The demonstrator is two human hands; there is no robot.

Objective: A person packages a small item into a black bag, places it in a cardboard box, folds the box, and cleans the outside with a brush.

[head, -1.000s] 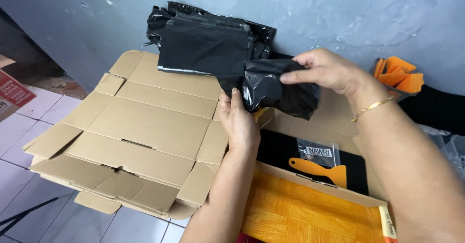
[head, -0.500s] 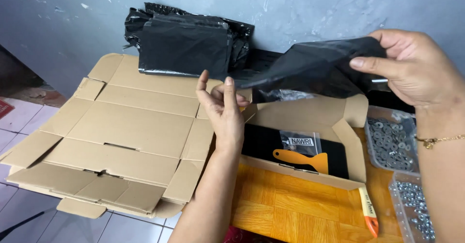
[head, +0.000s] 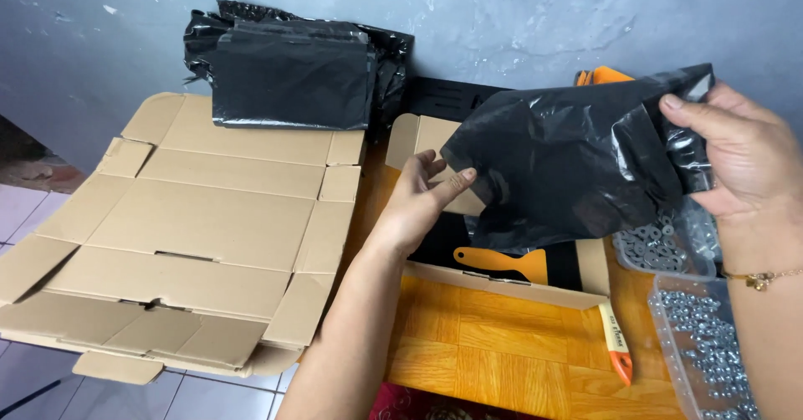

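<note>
My right hand (head: 740, 156) grips the upper right corner of a black plastic bag (head: 569, 165) and holds it up, spread out, over an open cardboard box (head: 502, 282). My left hand (head: 422, 198) touches the bag's left edge with its fingertips, fingers apart. Inside the box lies an orange plastic scraper (head: 502, 263) on a black surface, partly hidden by the bag.
A stack of flattened cardboard boxes (head: 192, 227) lies at left, with a pile of folded black bags (head: 293, 77) at its far end against the grey wall. Clear plastic trays of small metal washers (head: 707, 336) stand at right. An orange utility knife (head: 617, 345) lies on the orange wooden surface (head: 493, 345).
My right hand pulled one black bag off the pile and carried it right, unfolding it. My left hand left the pile and now meets the bag's left edge.
</note>
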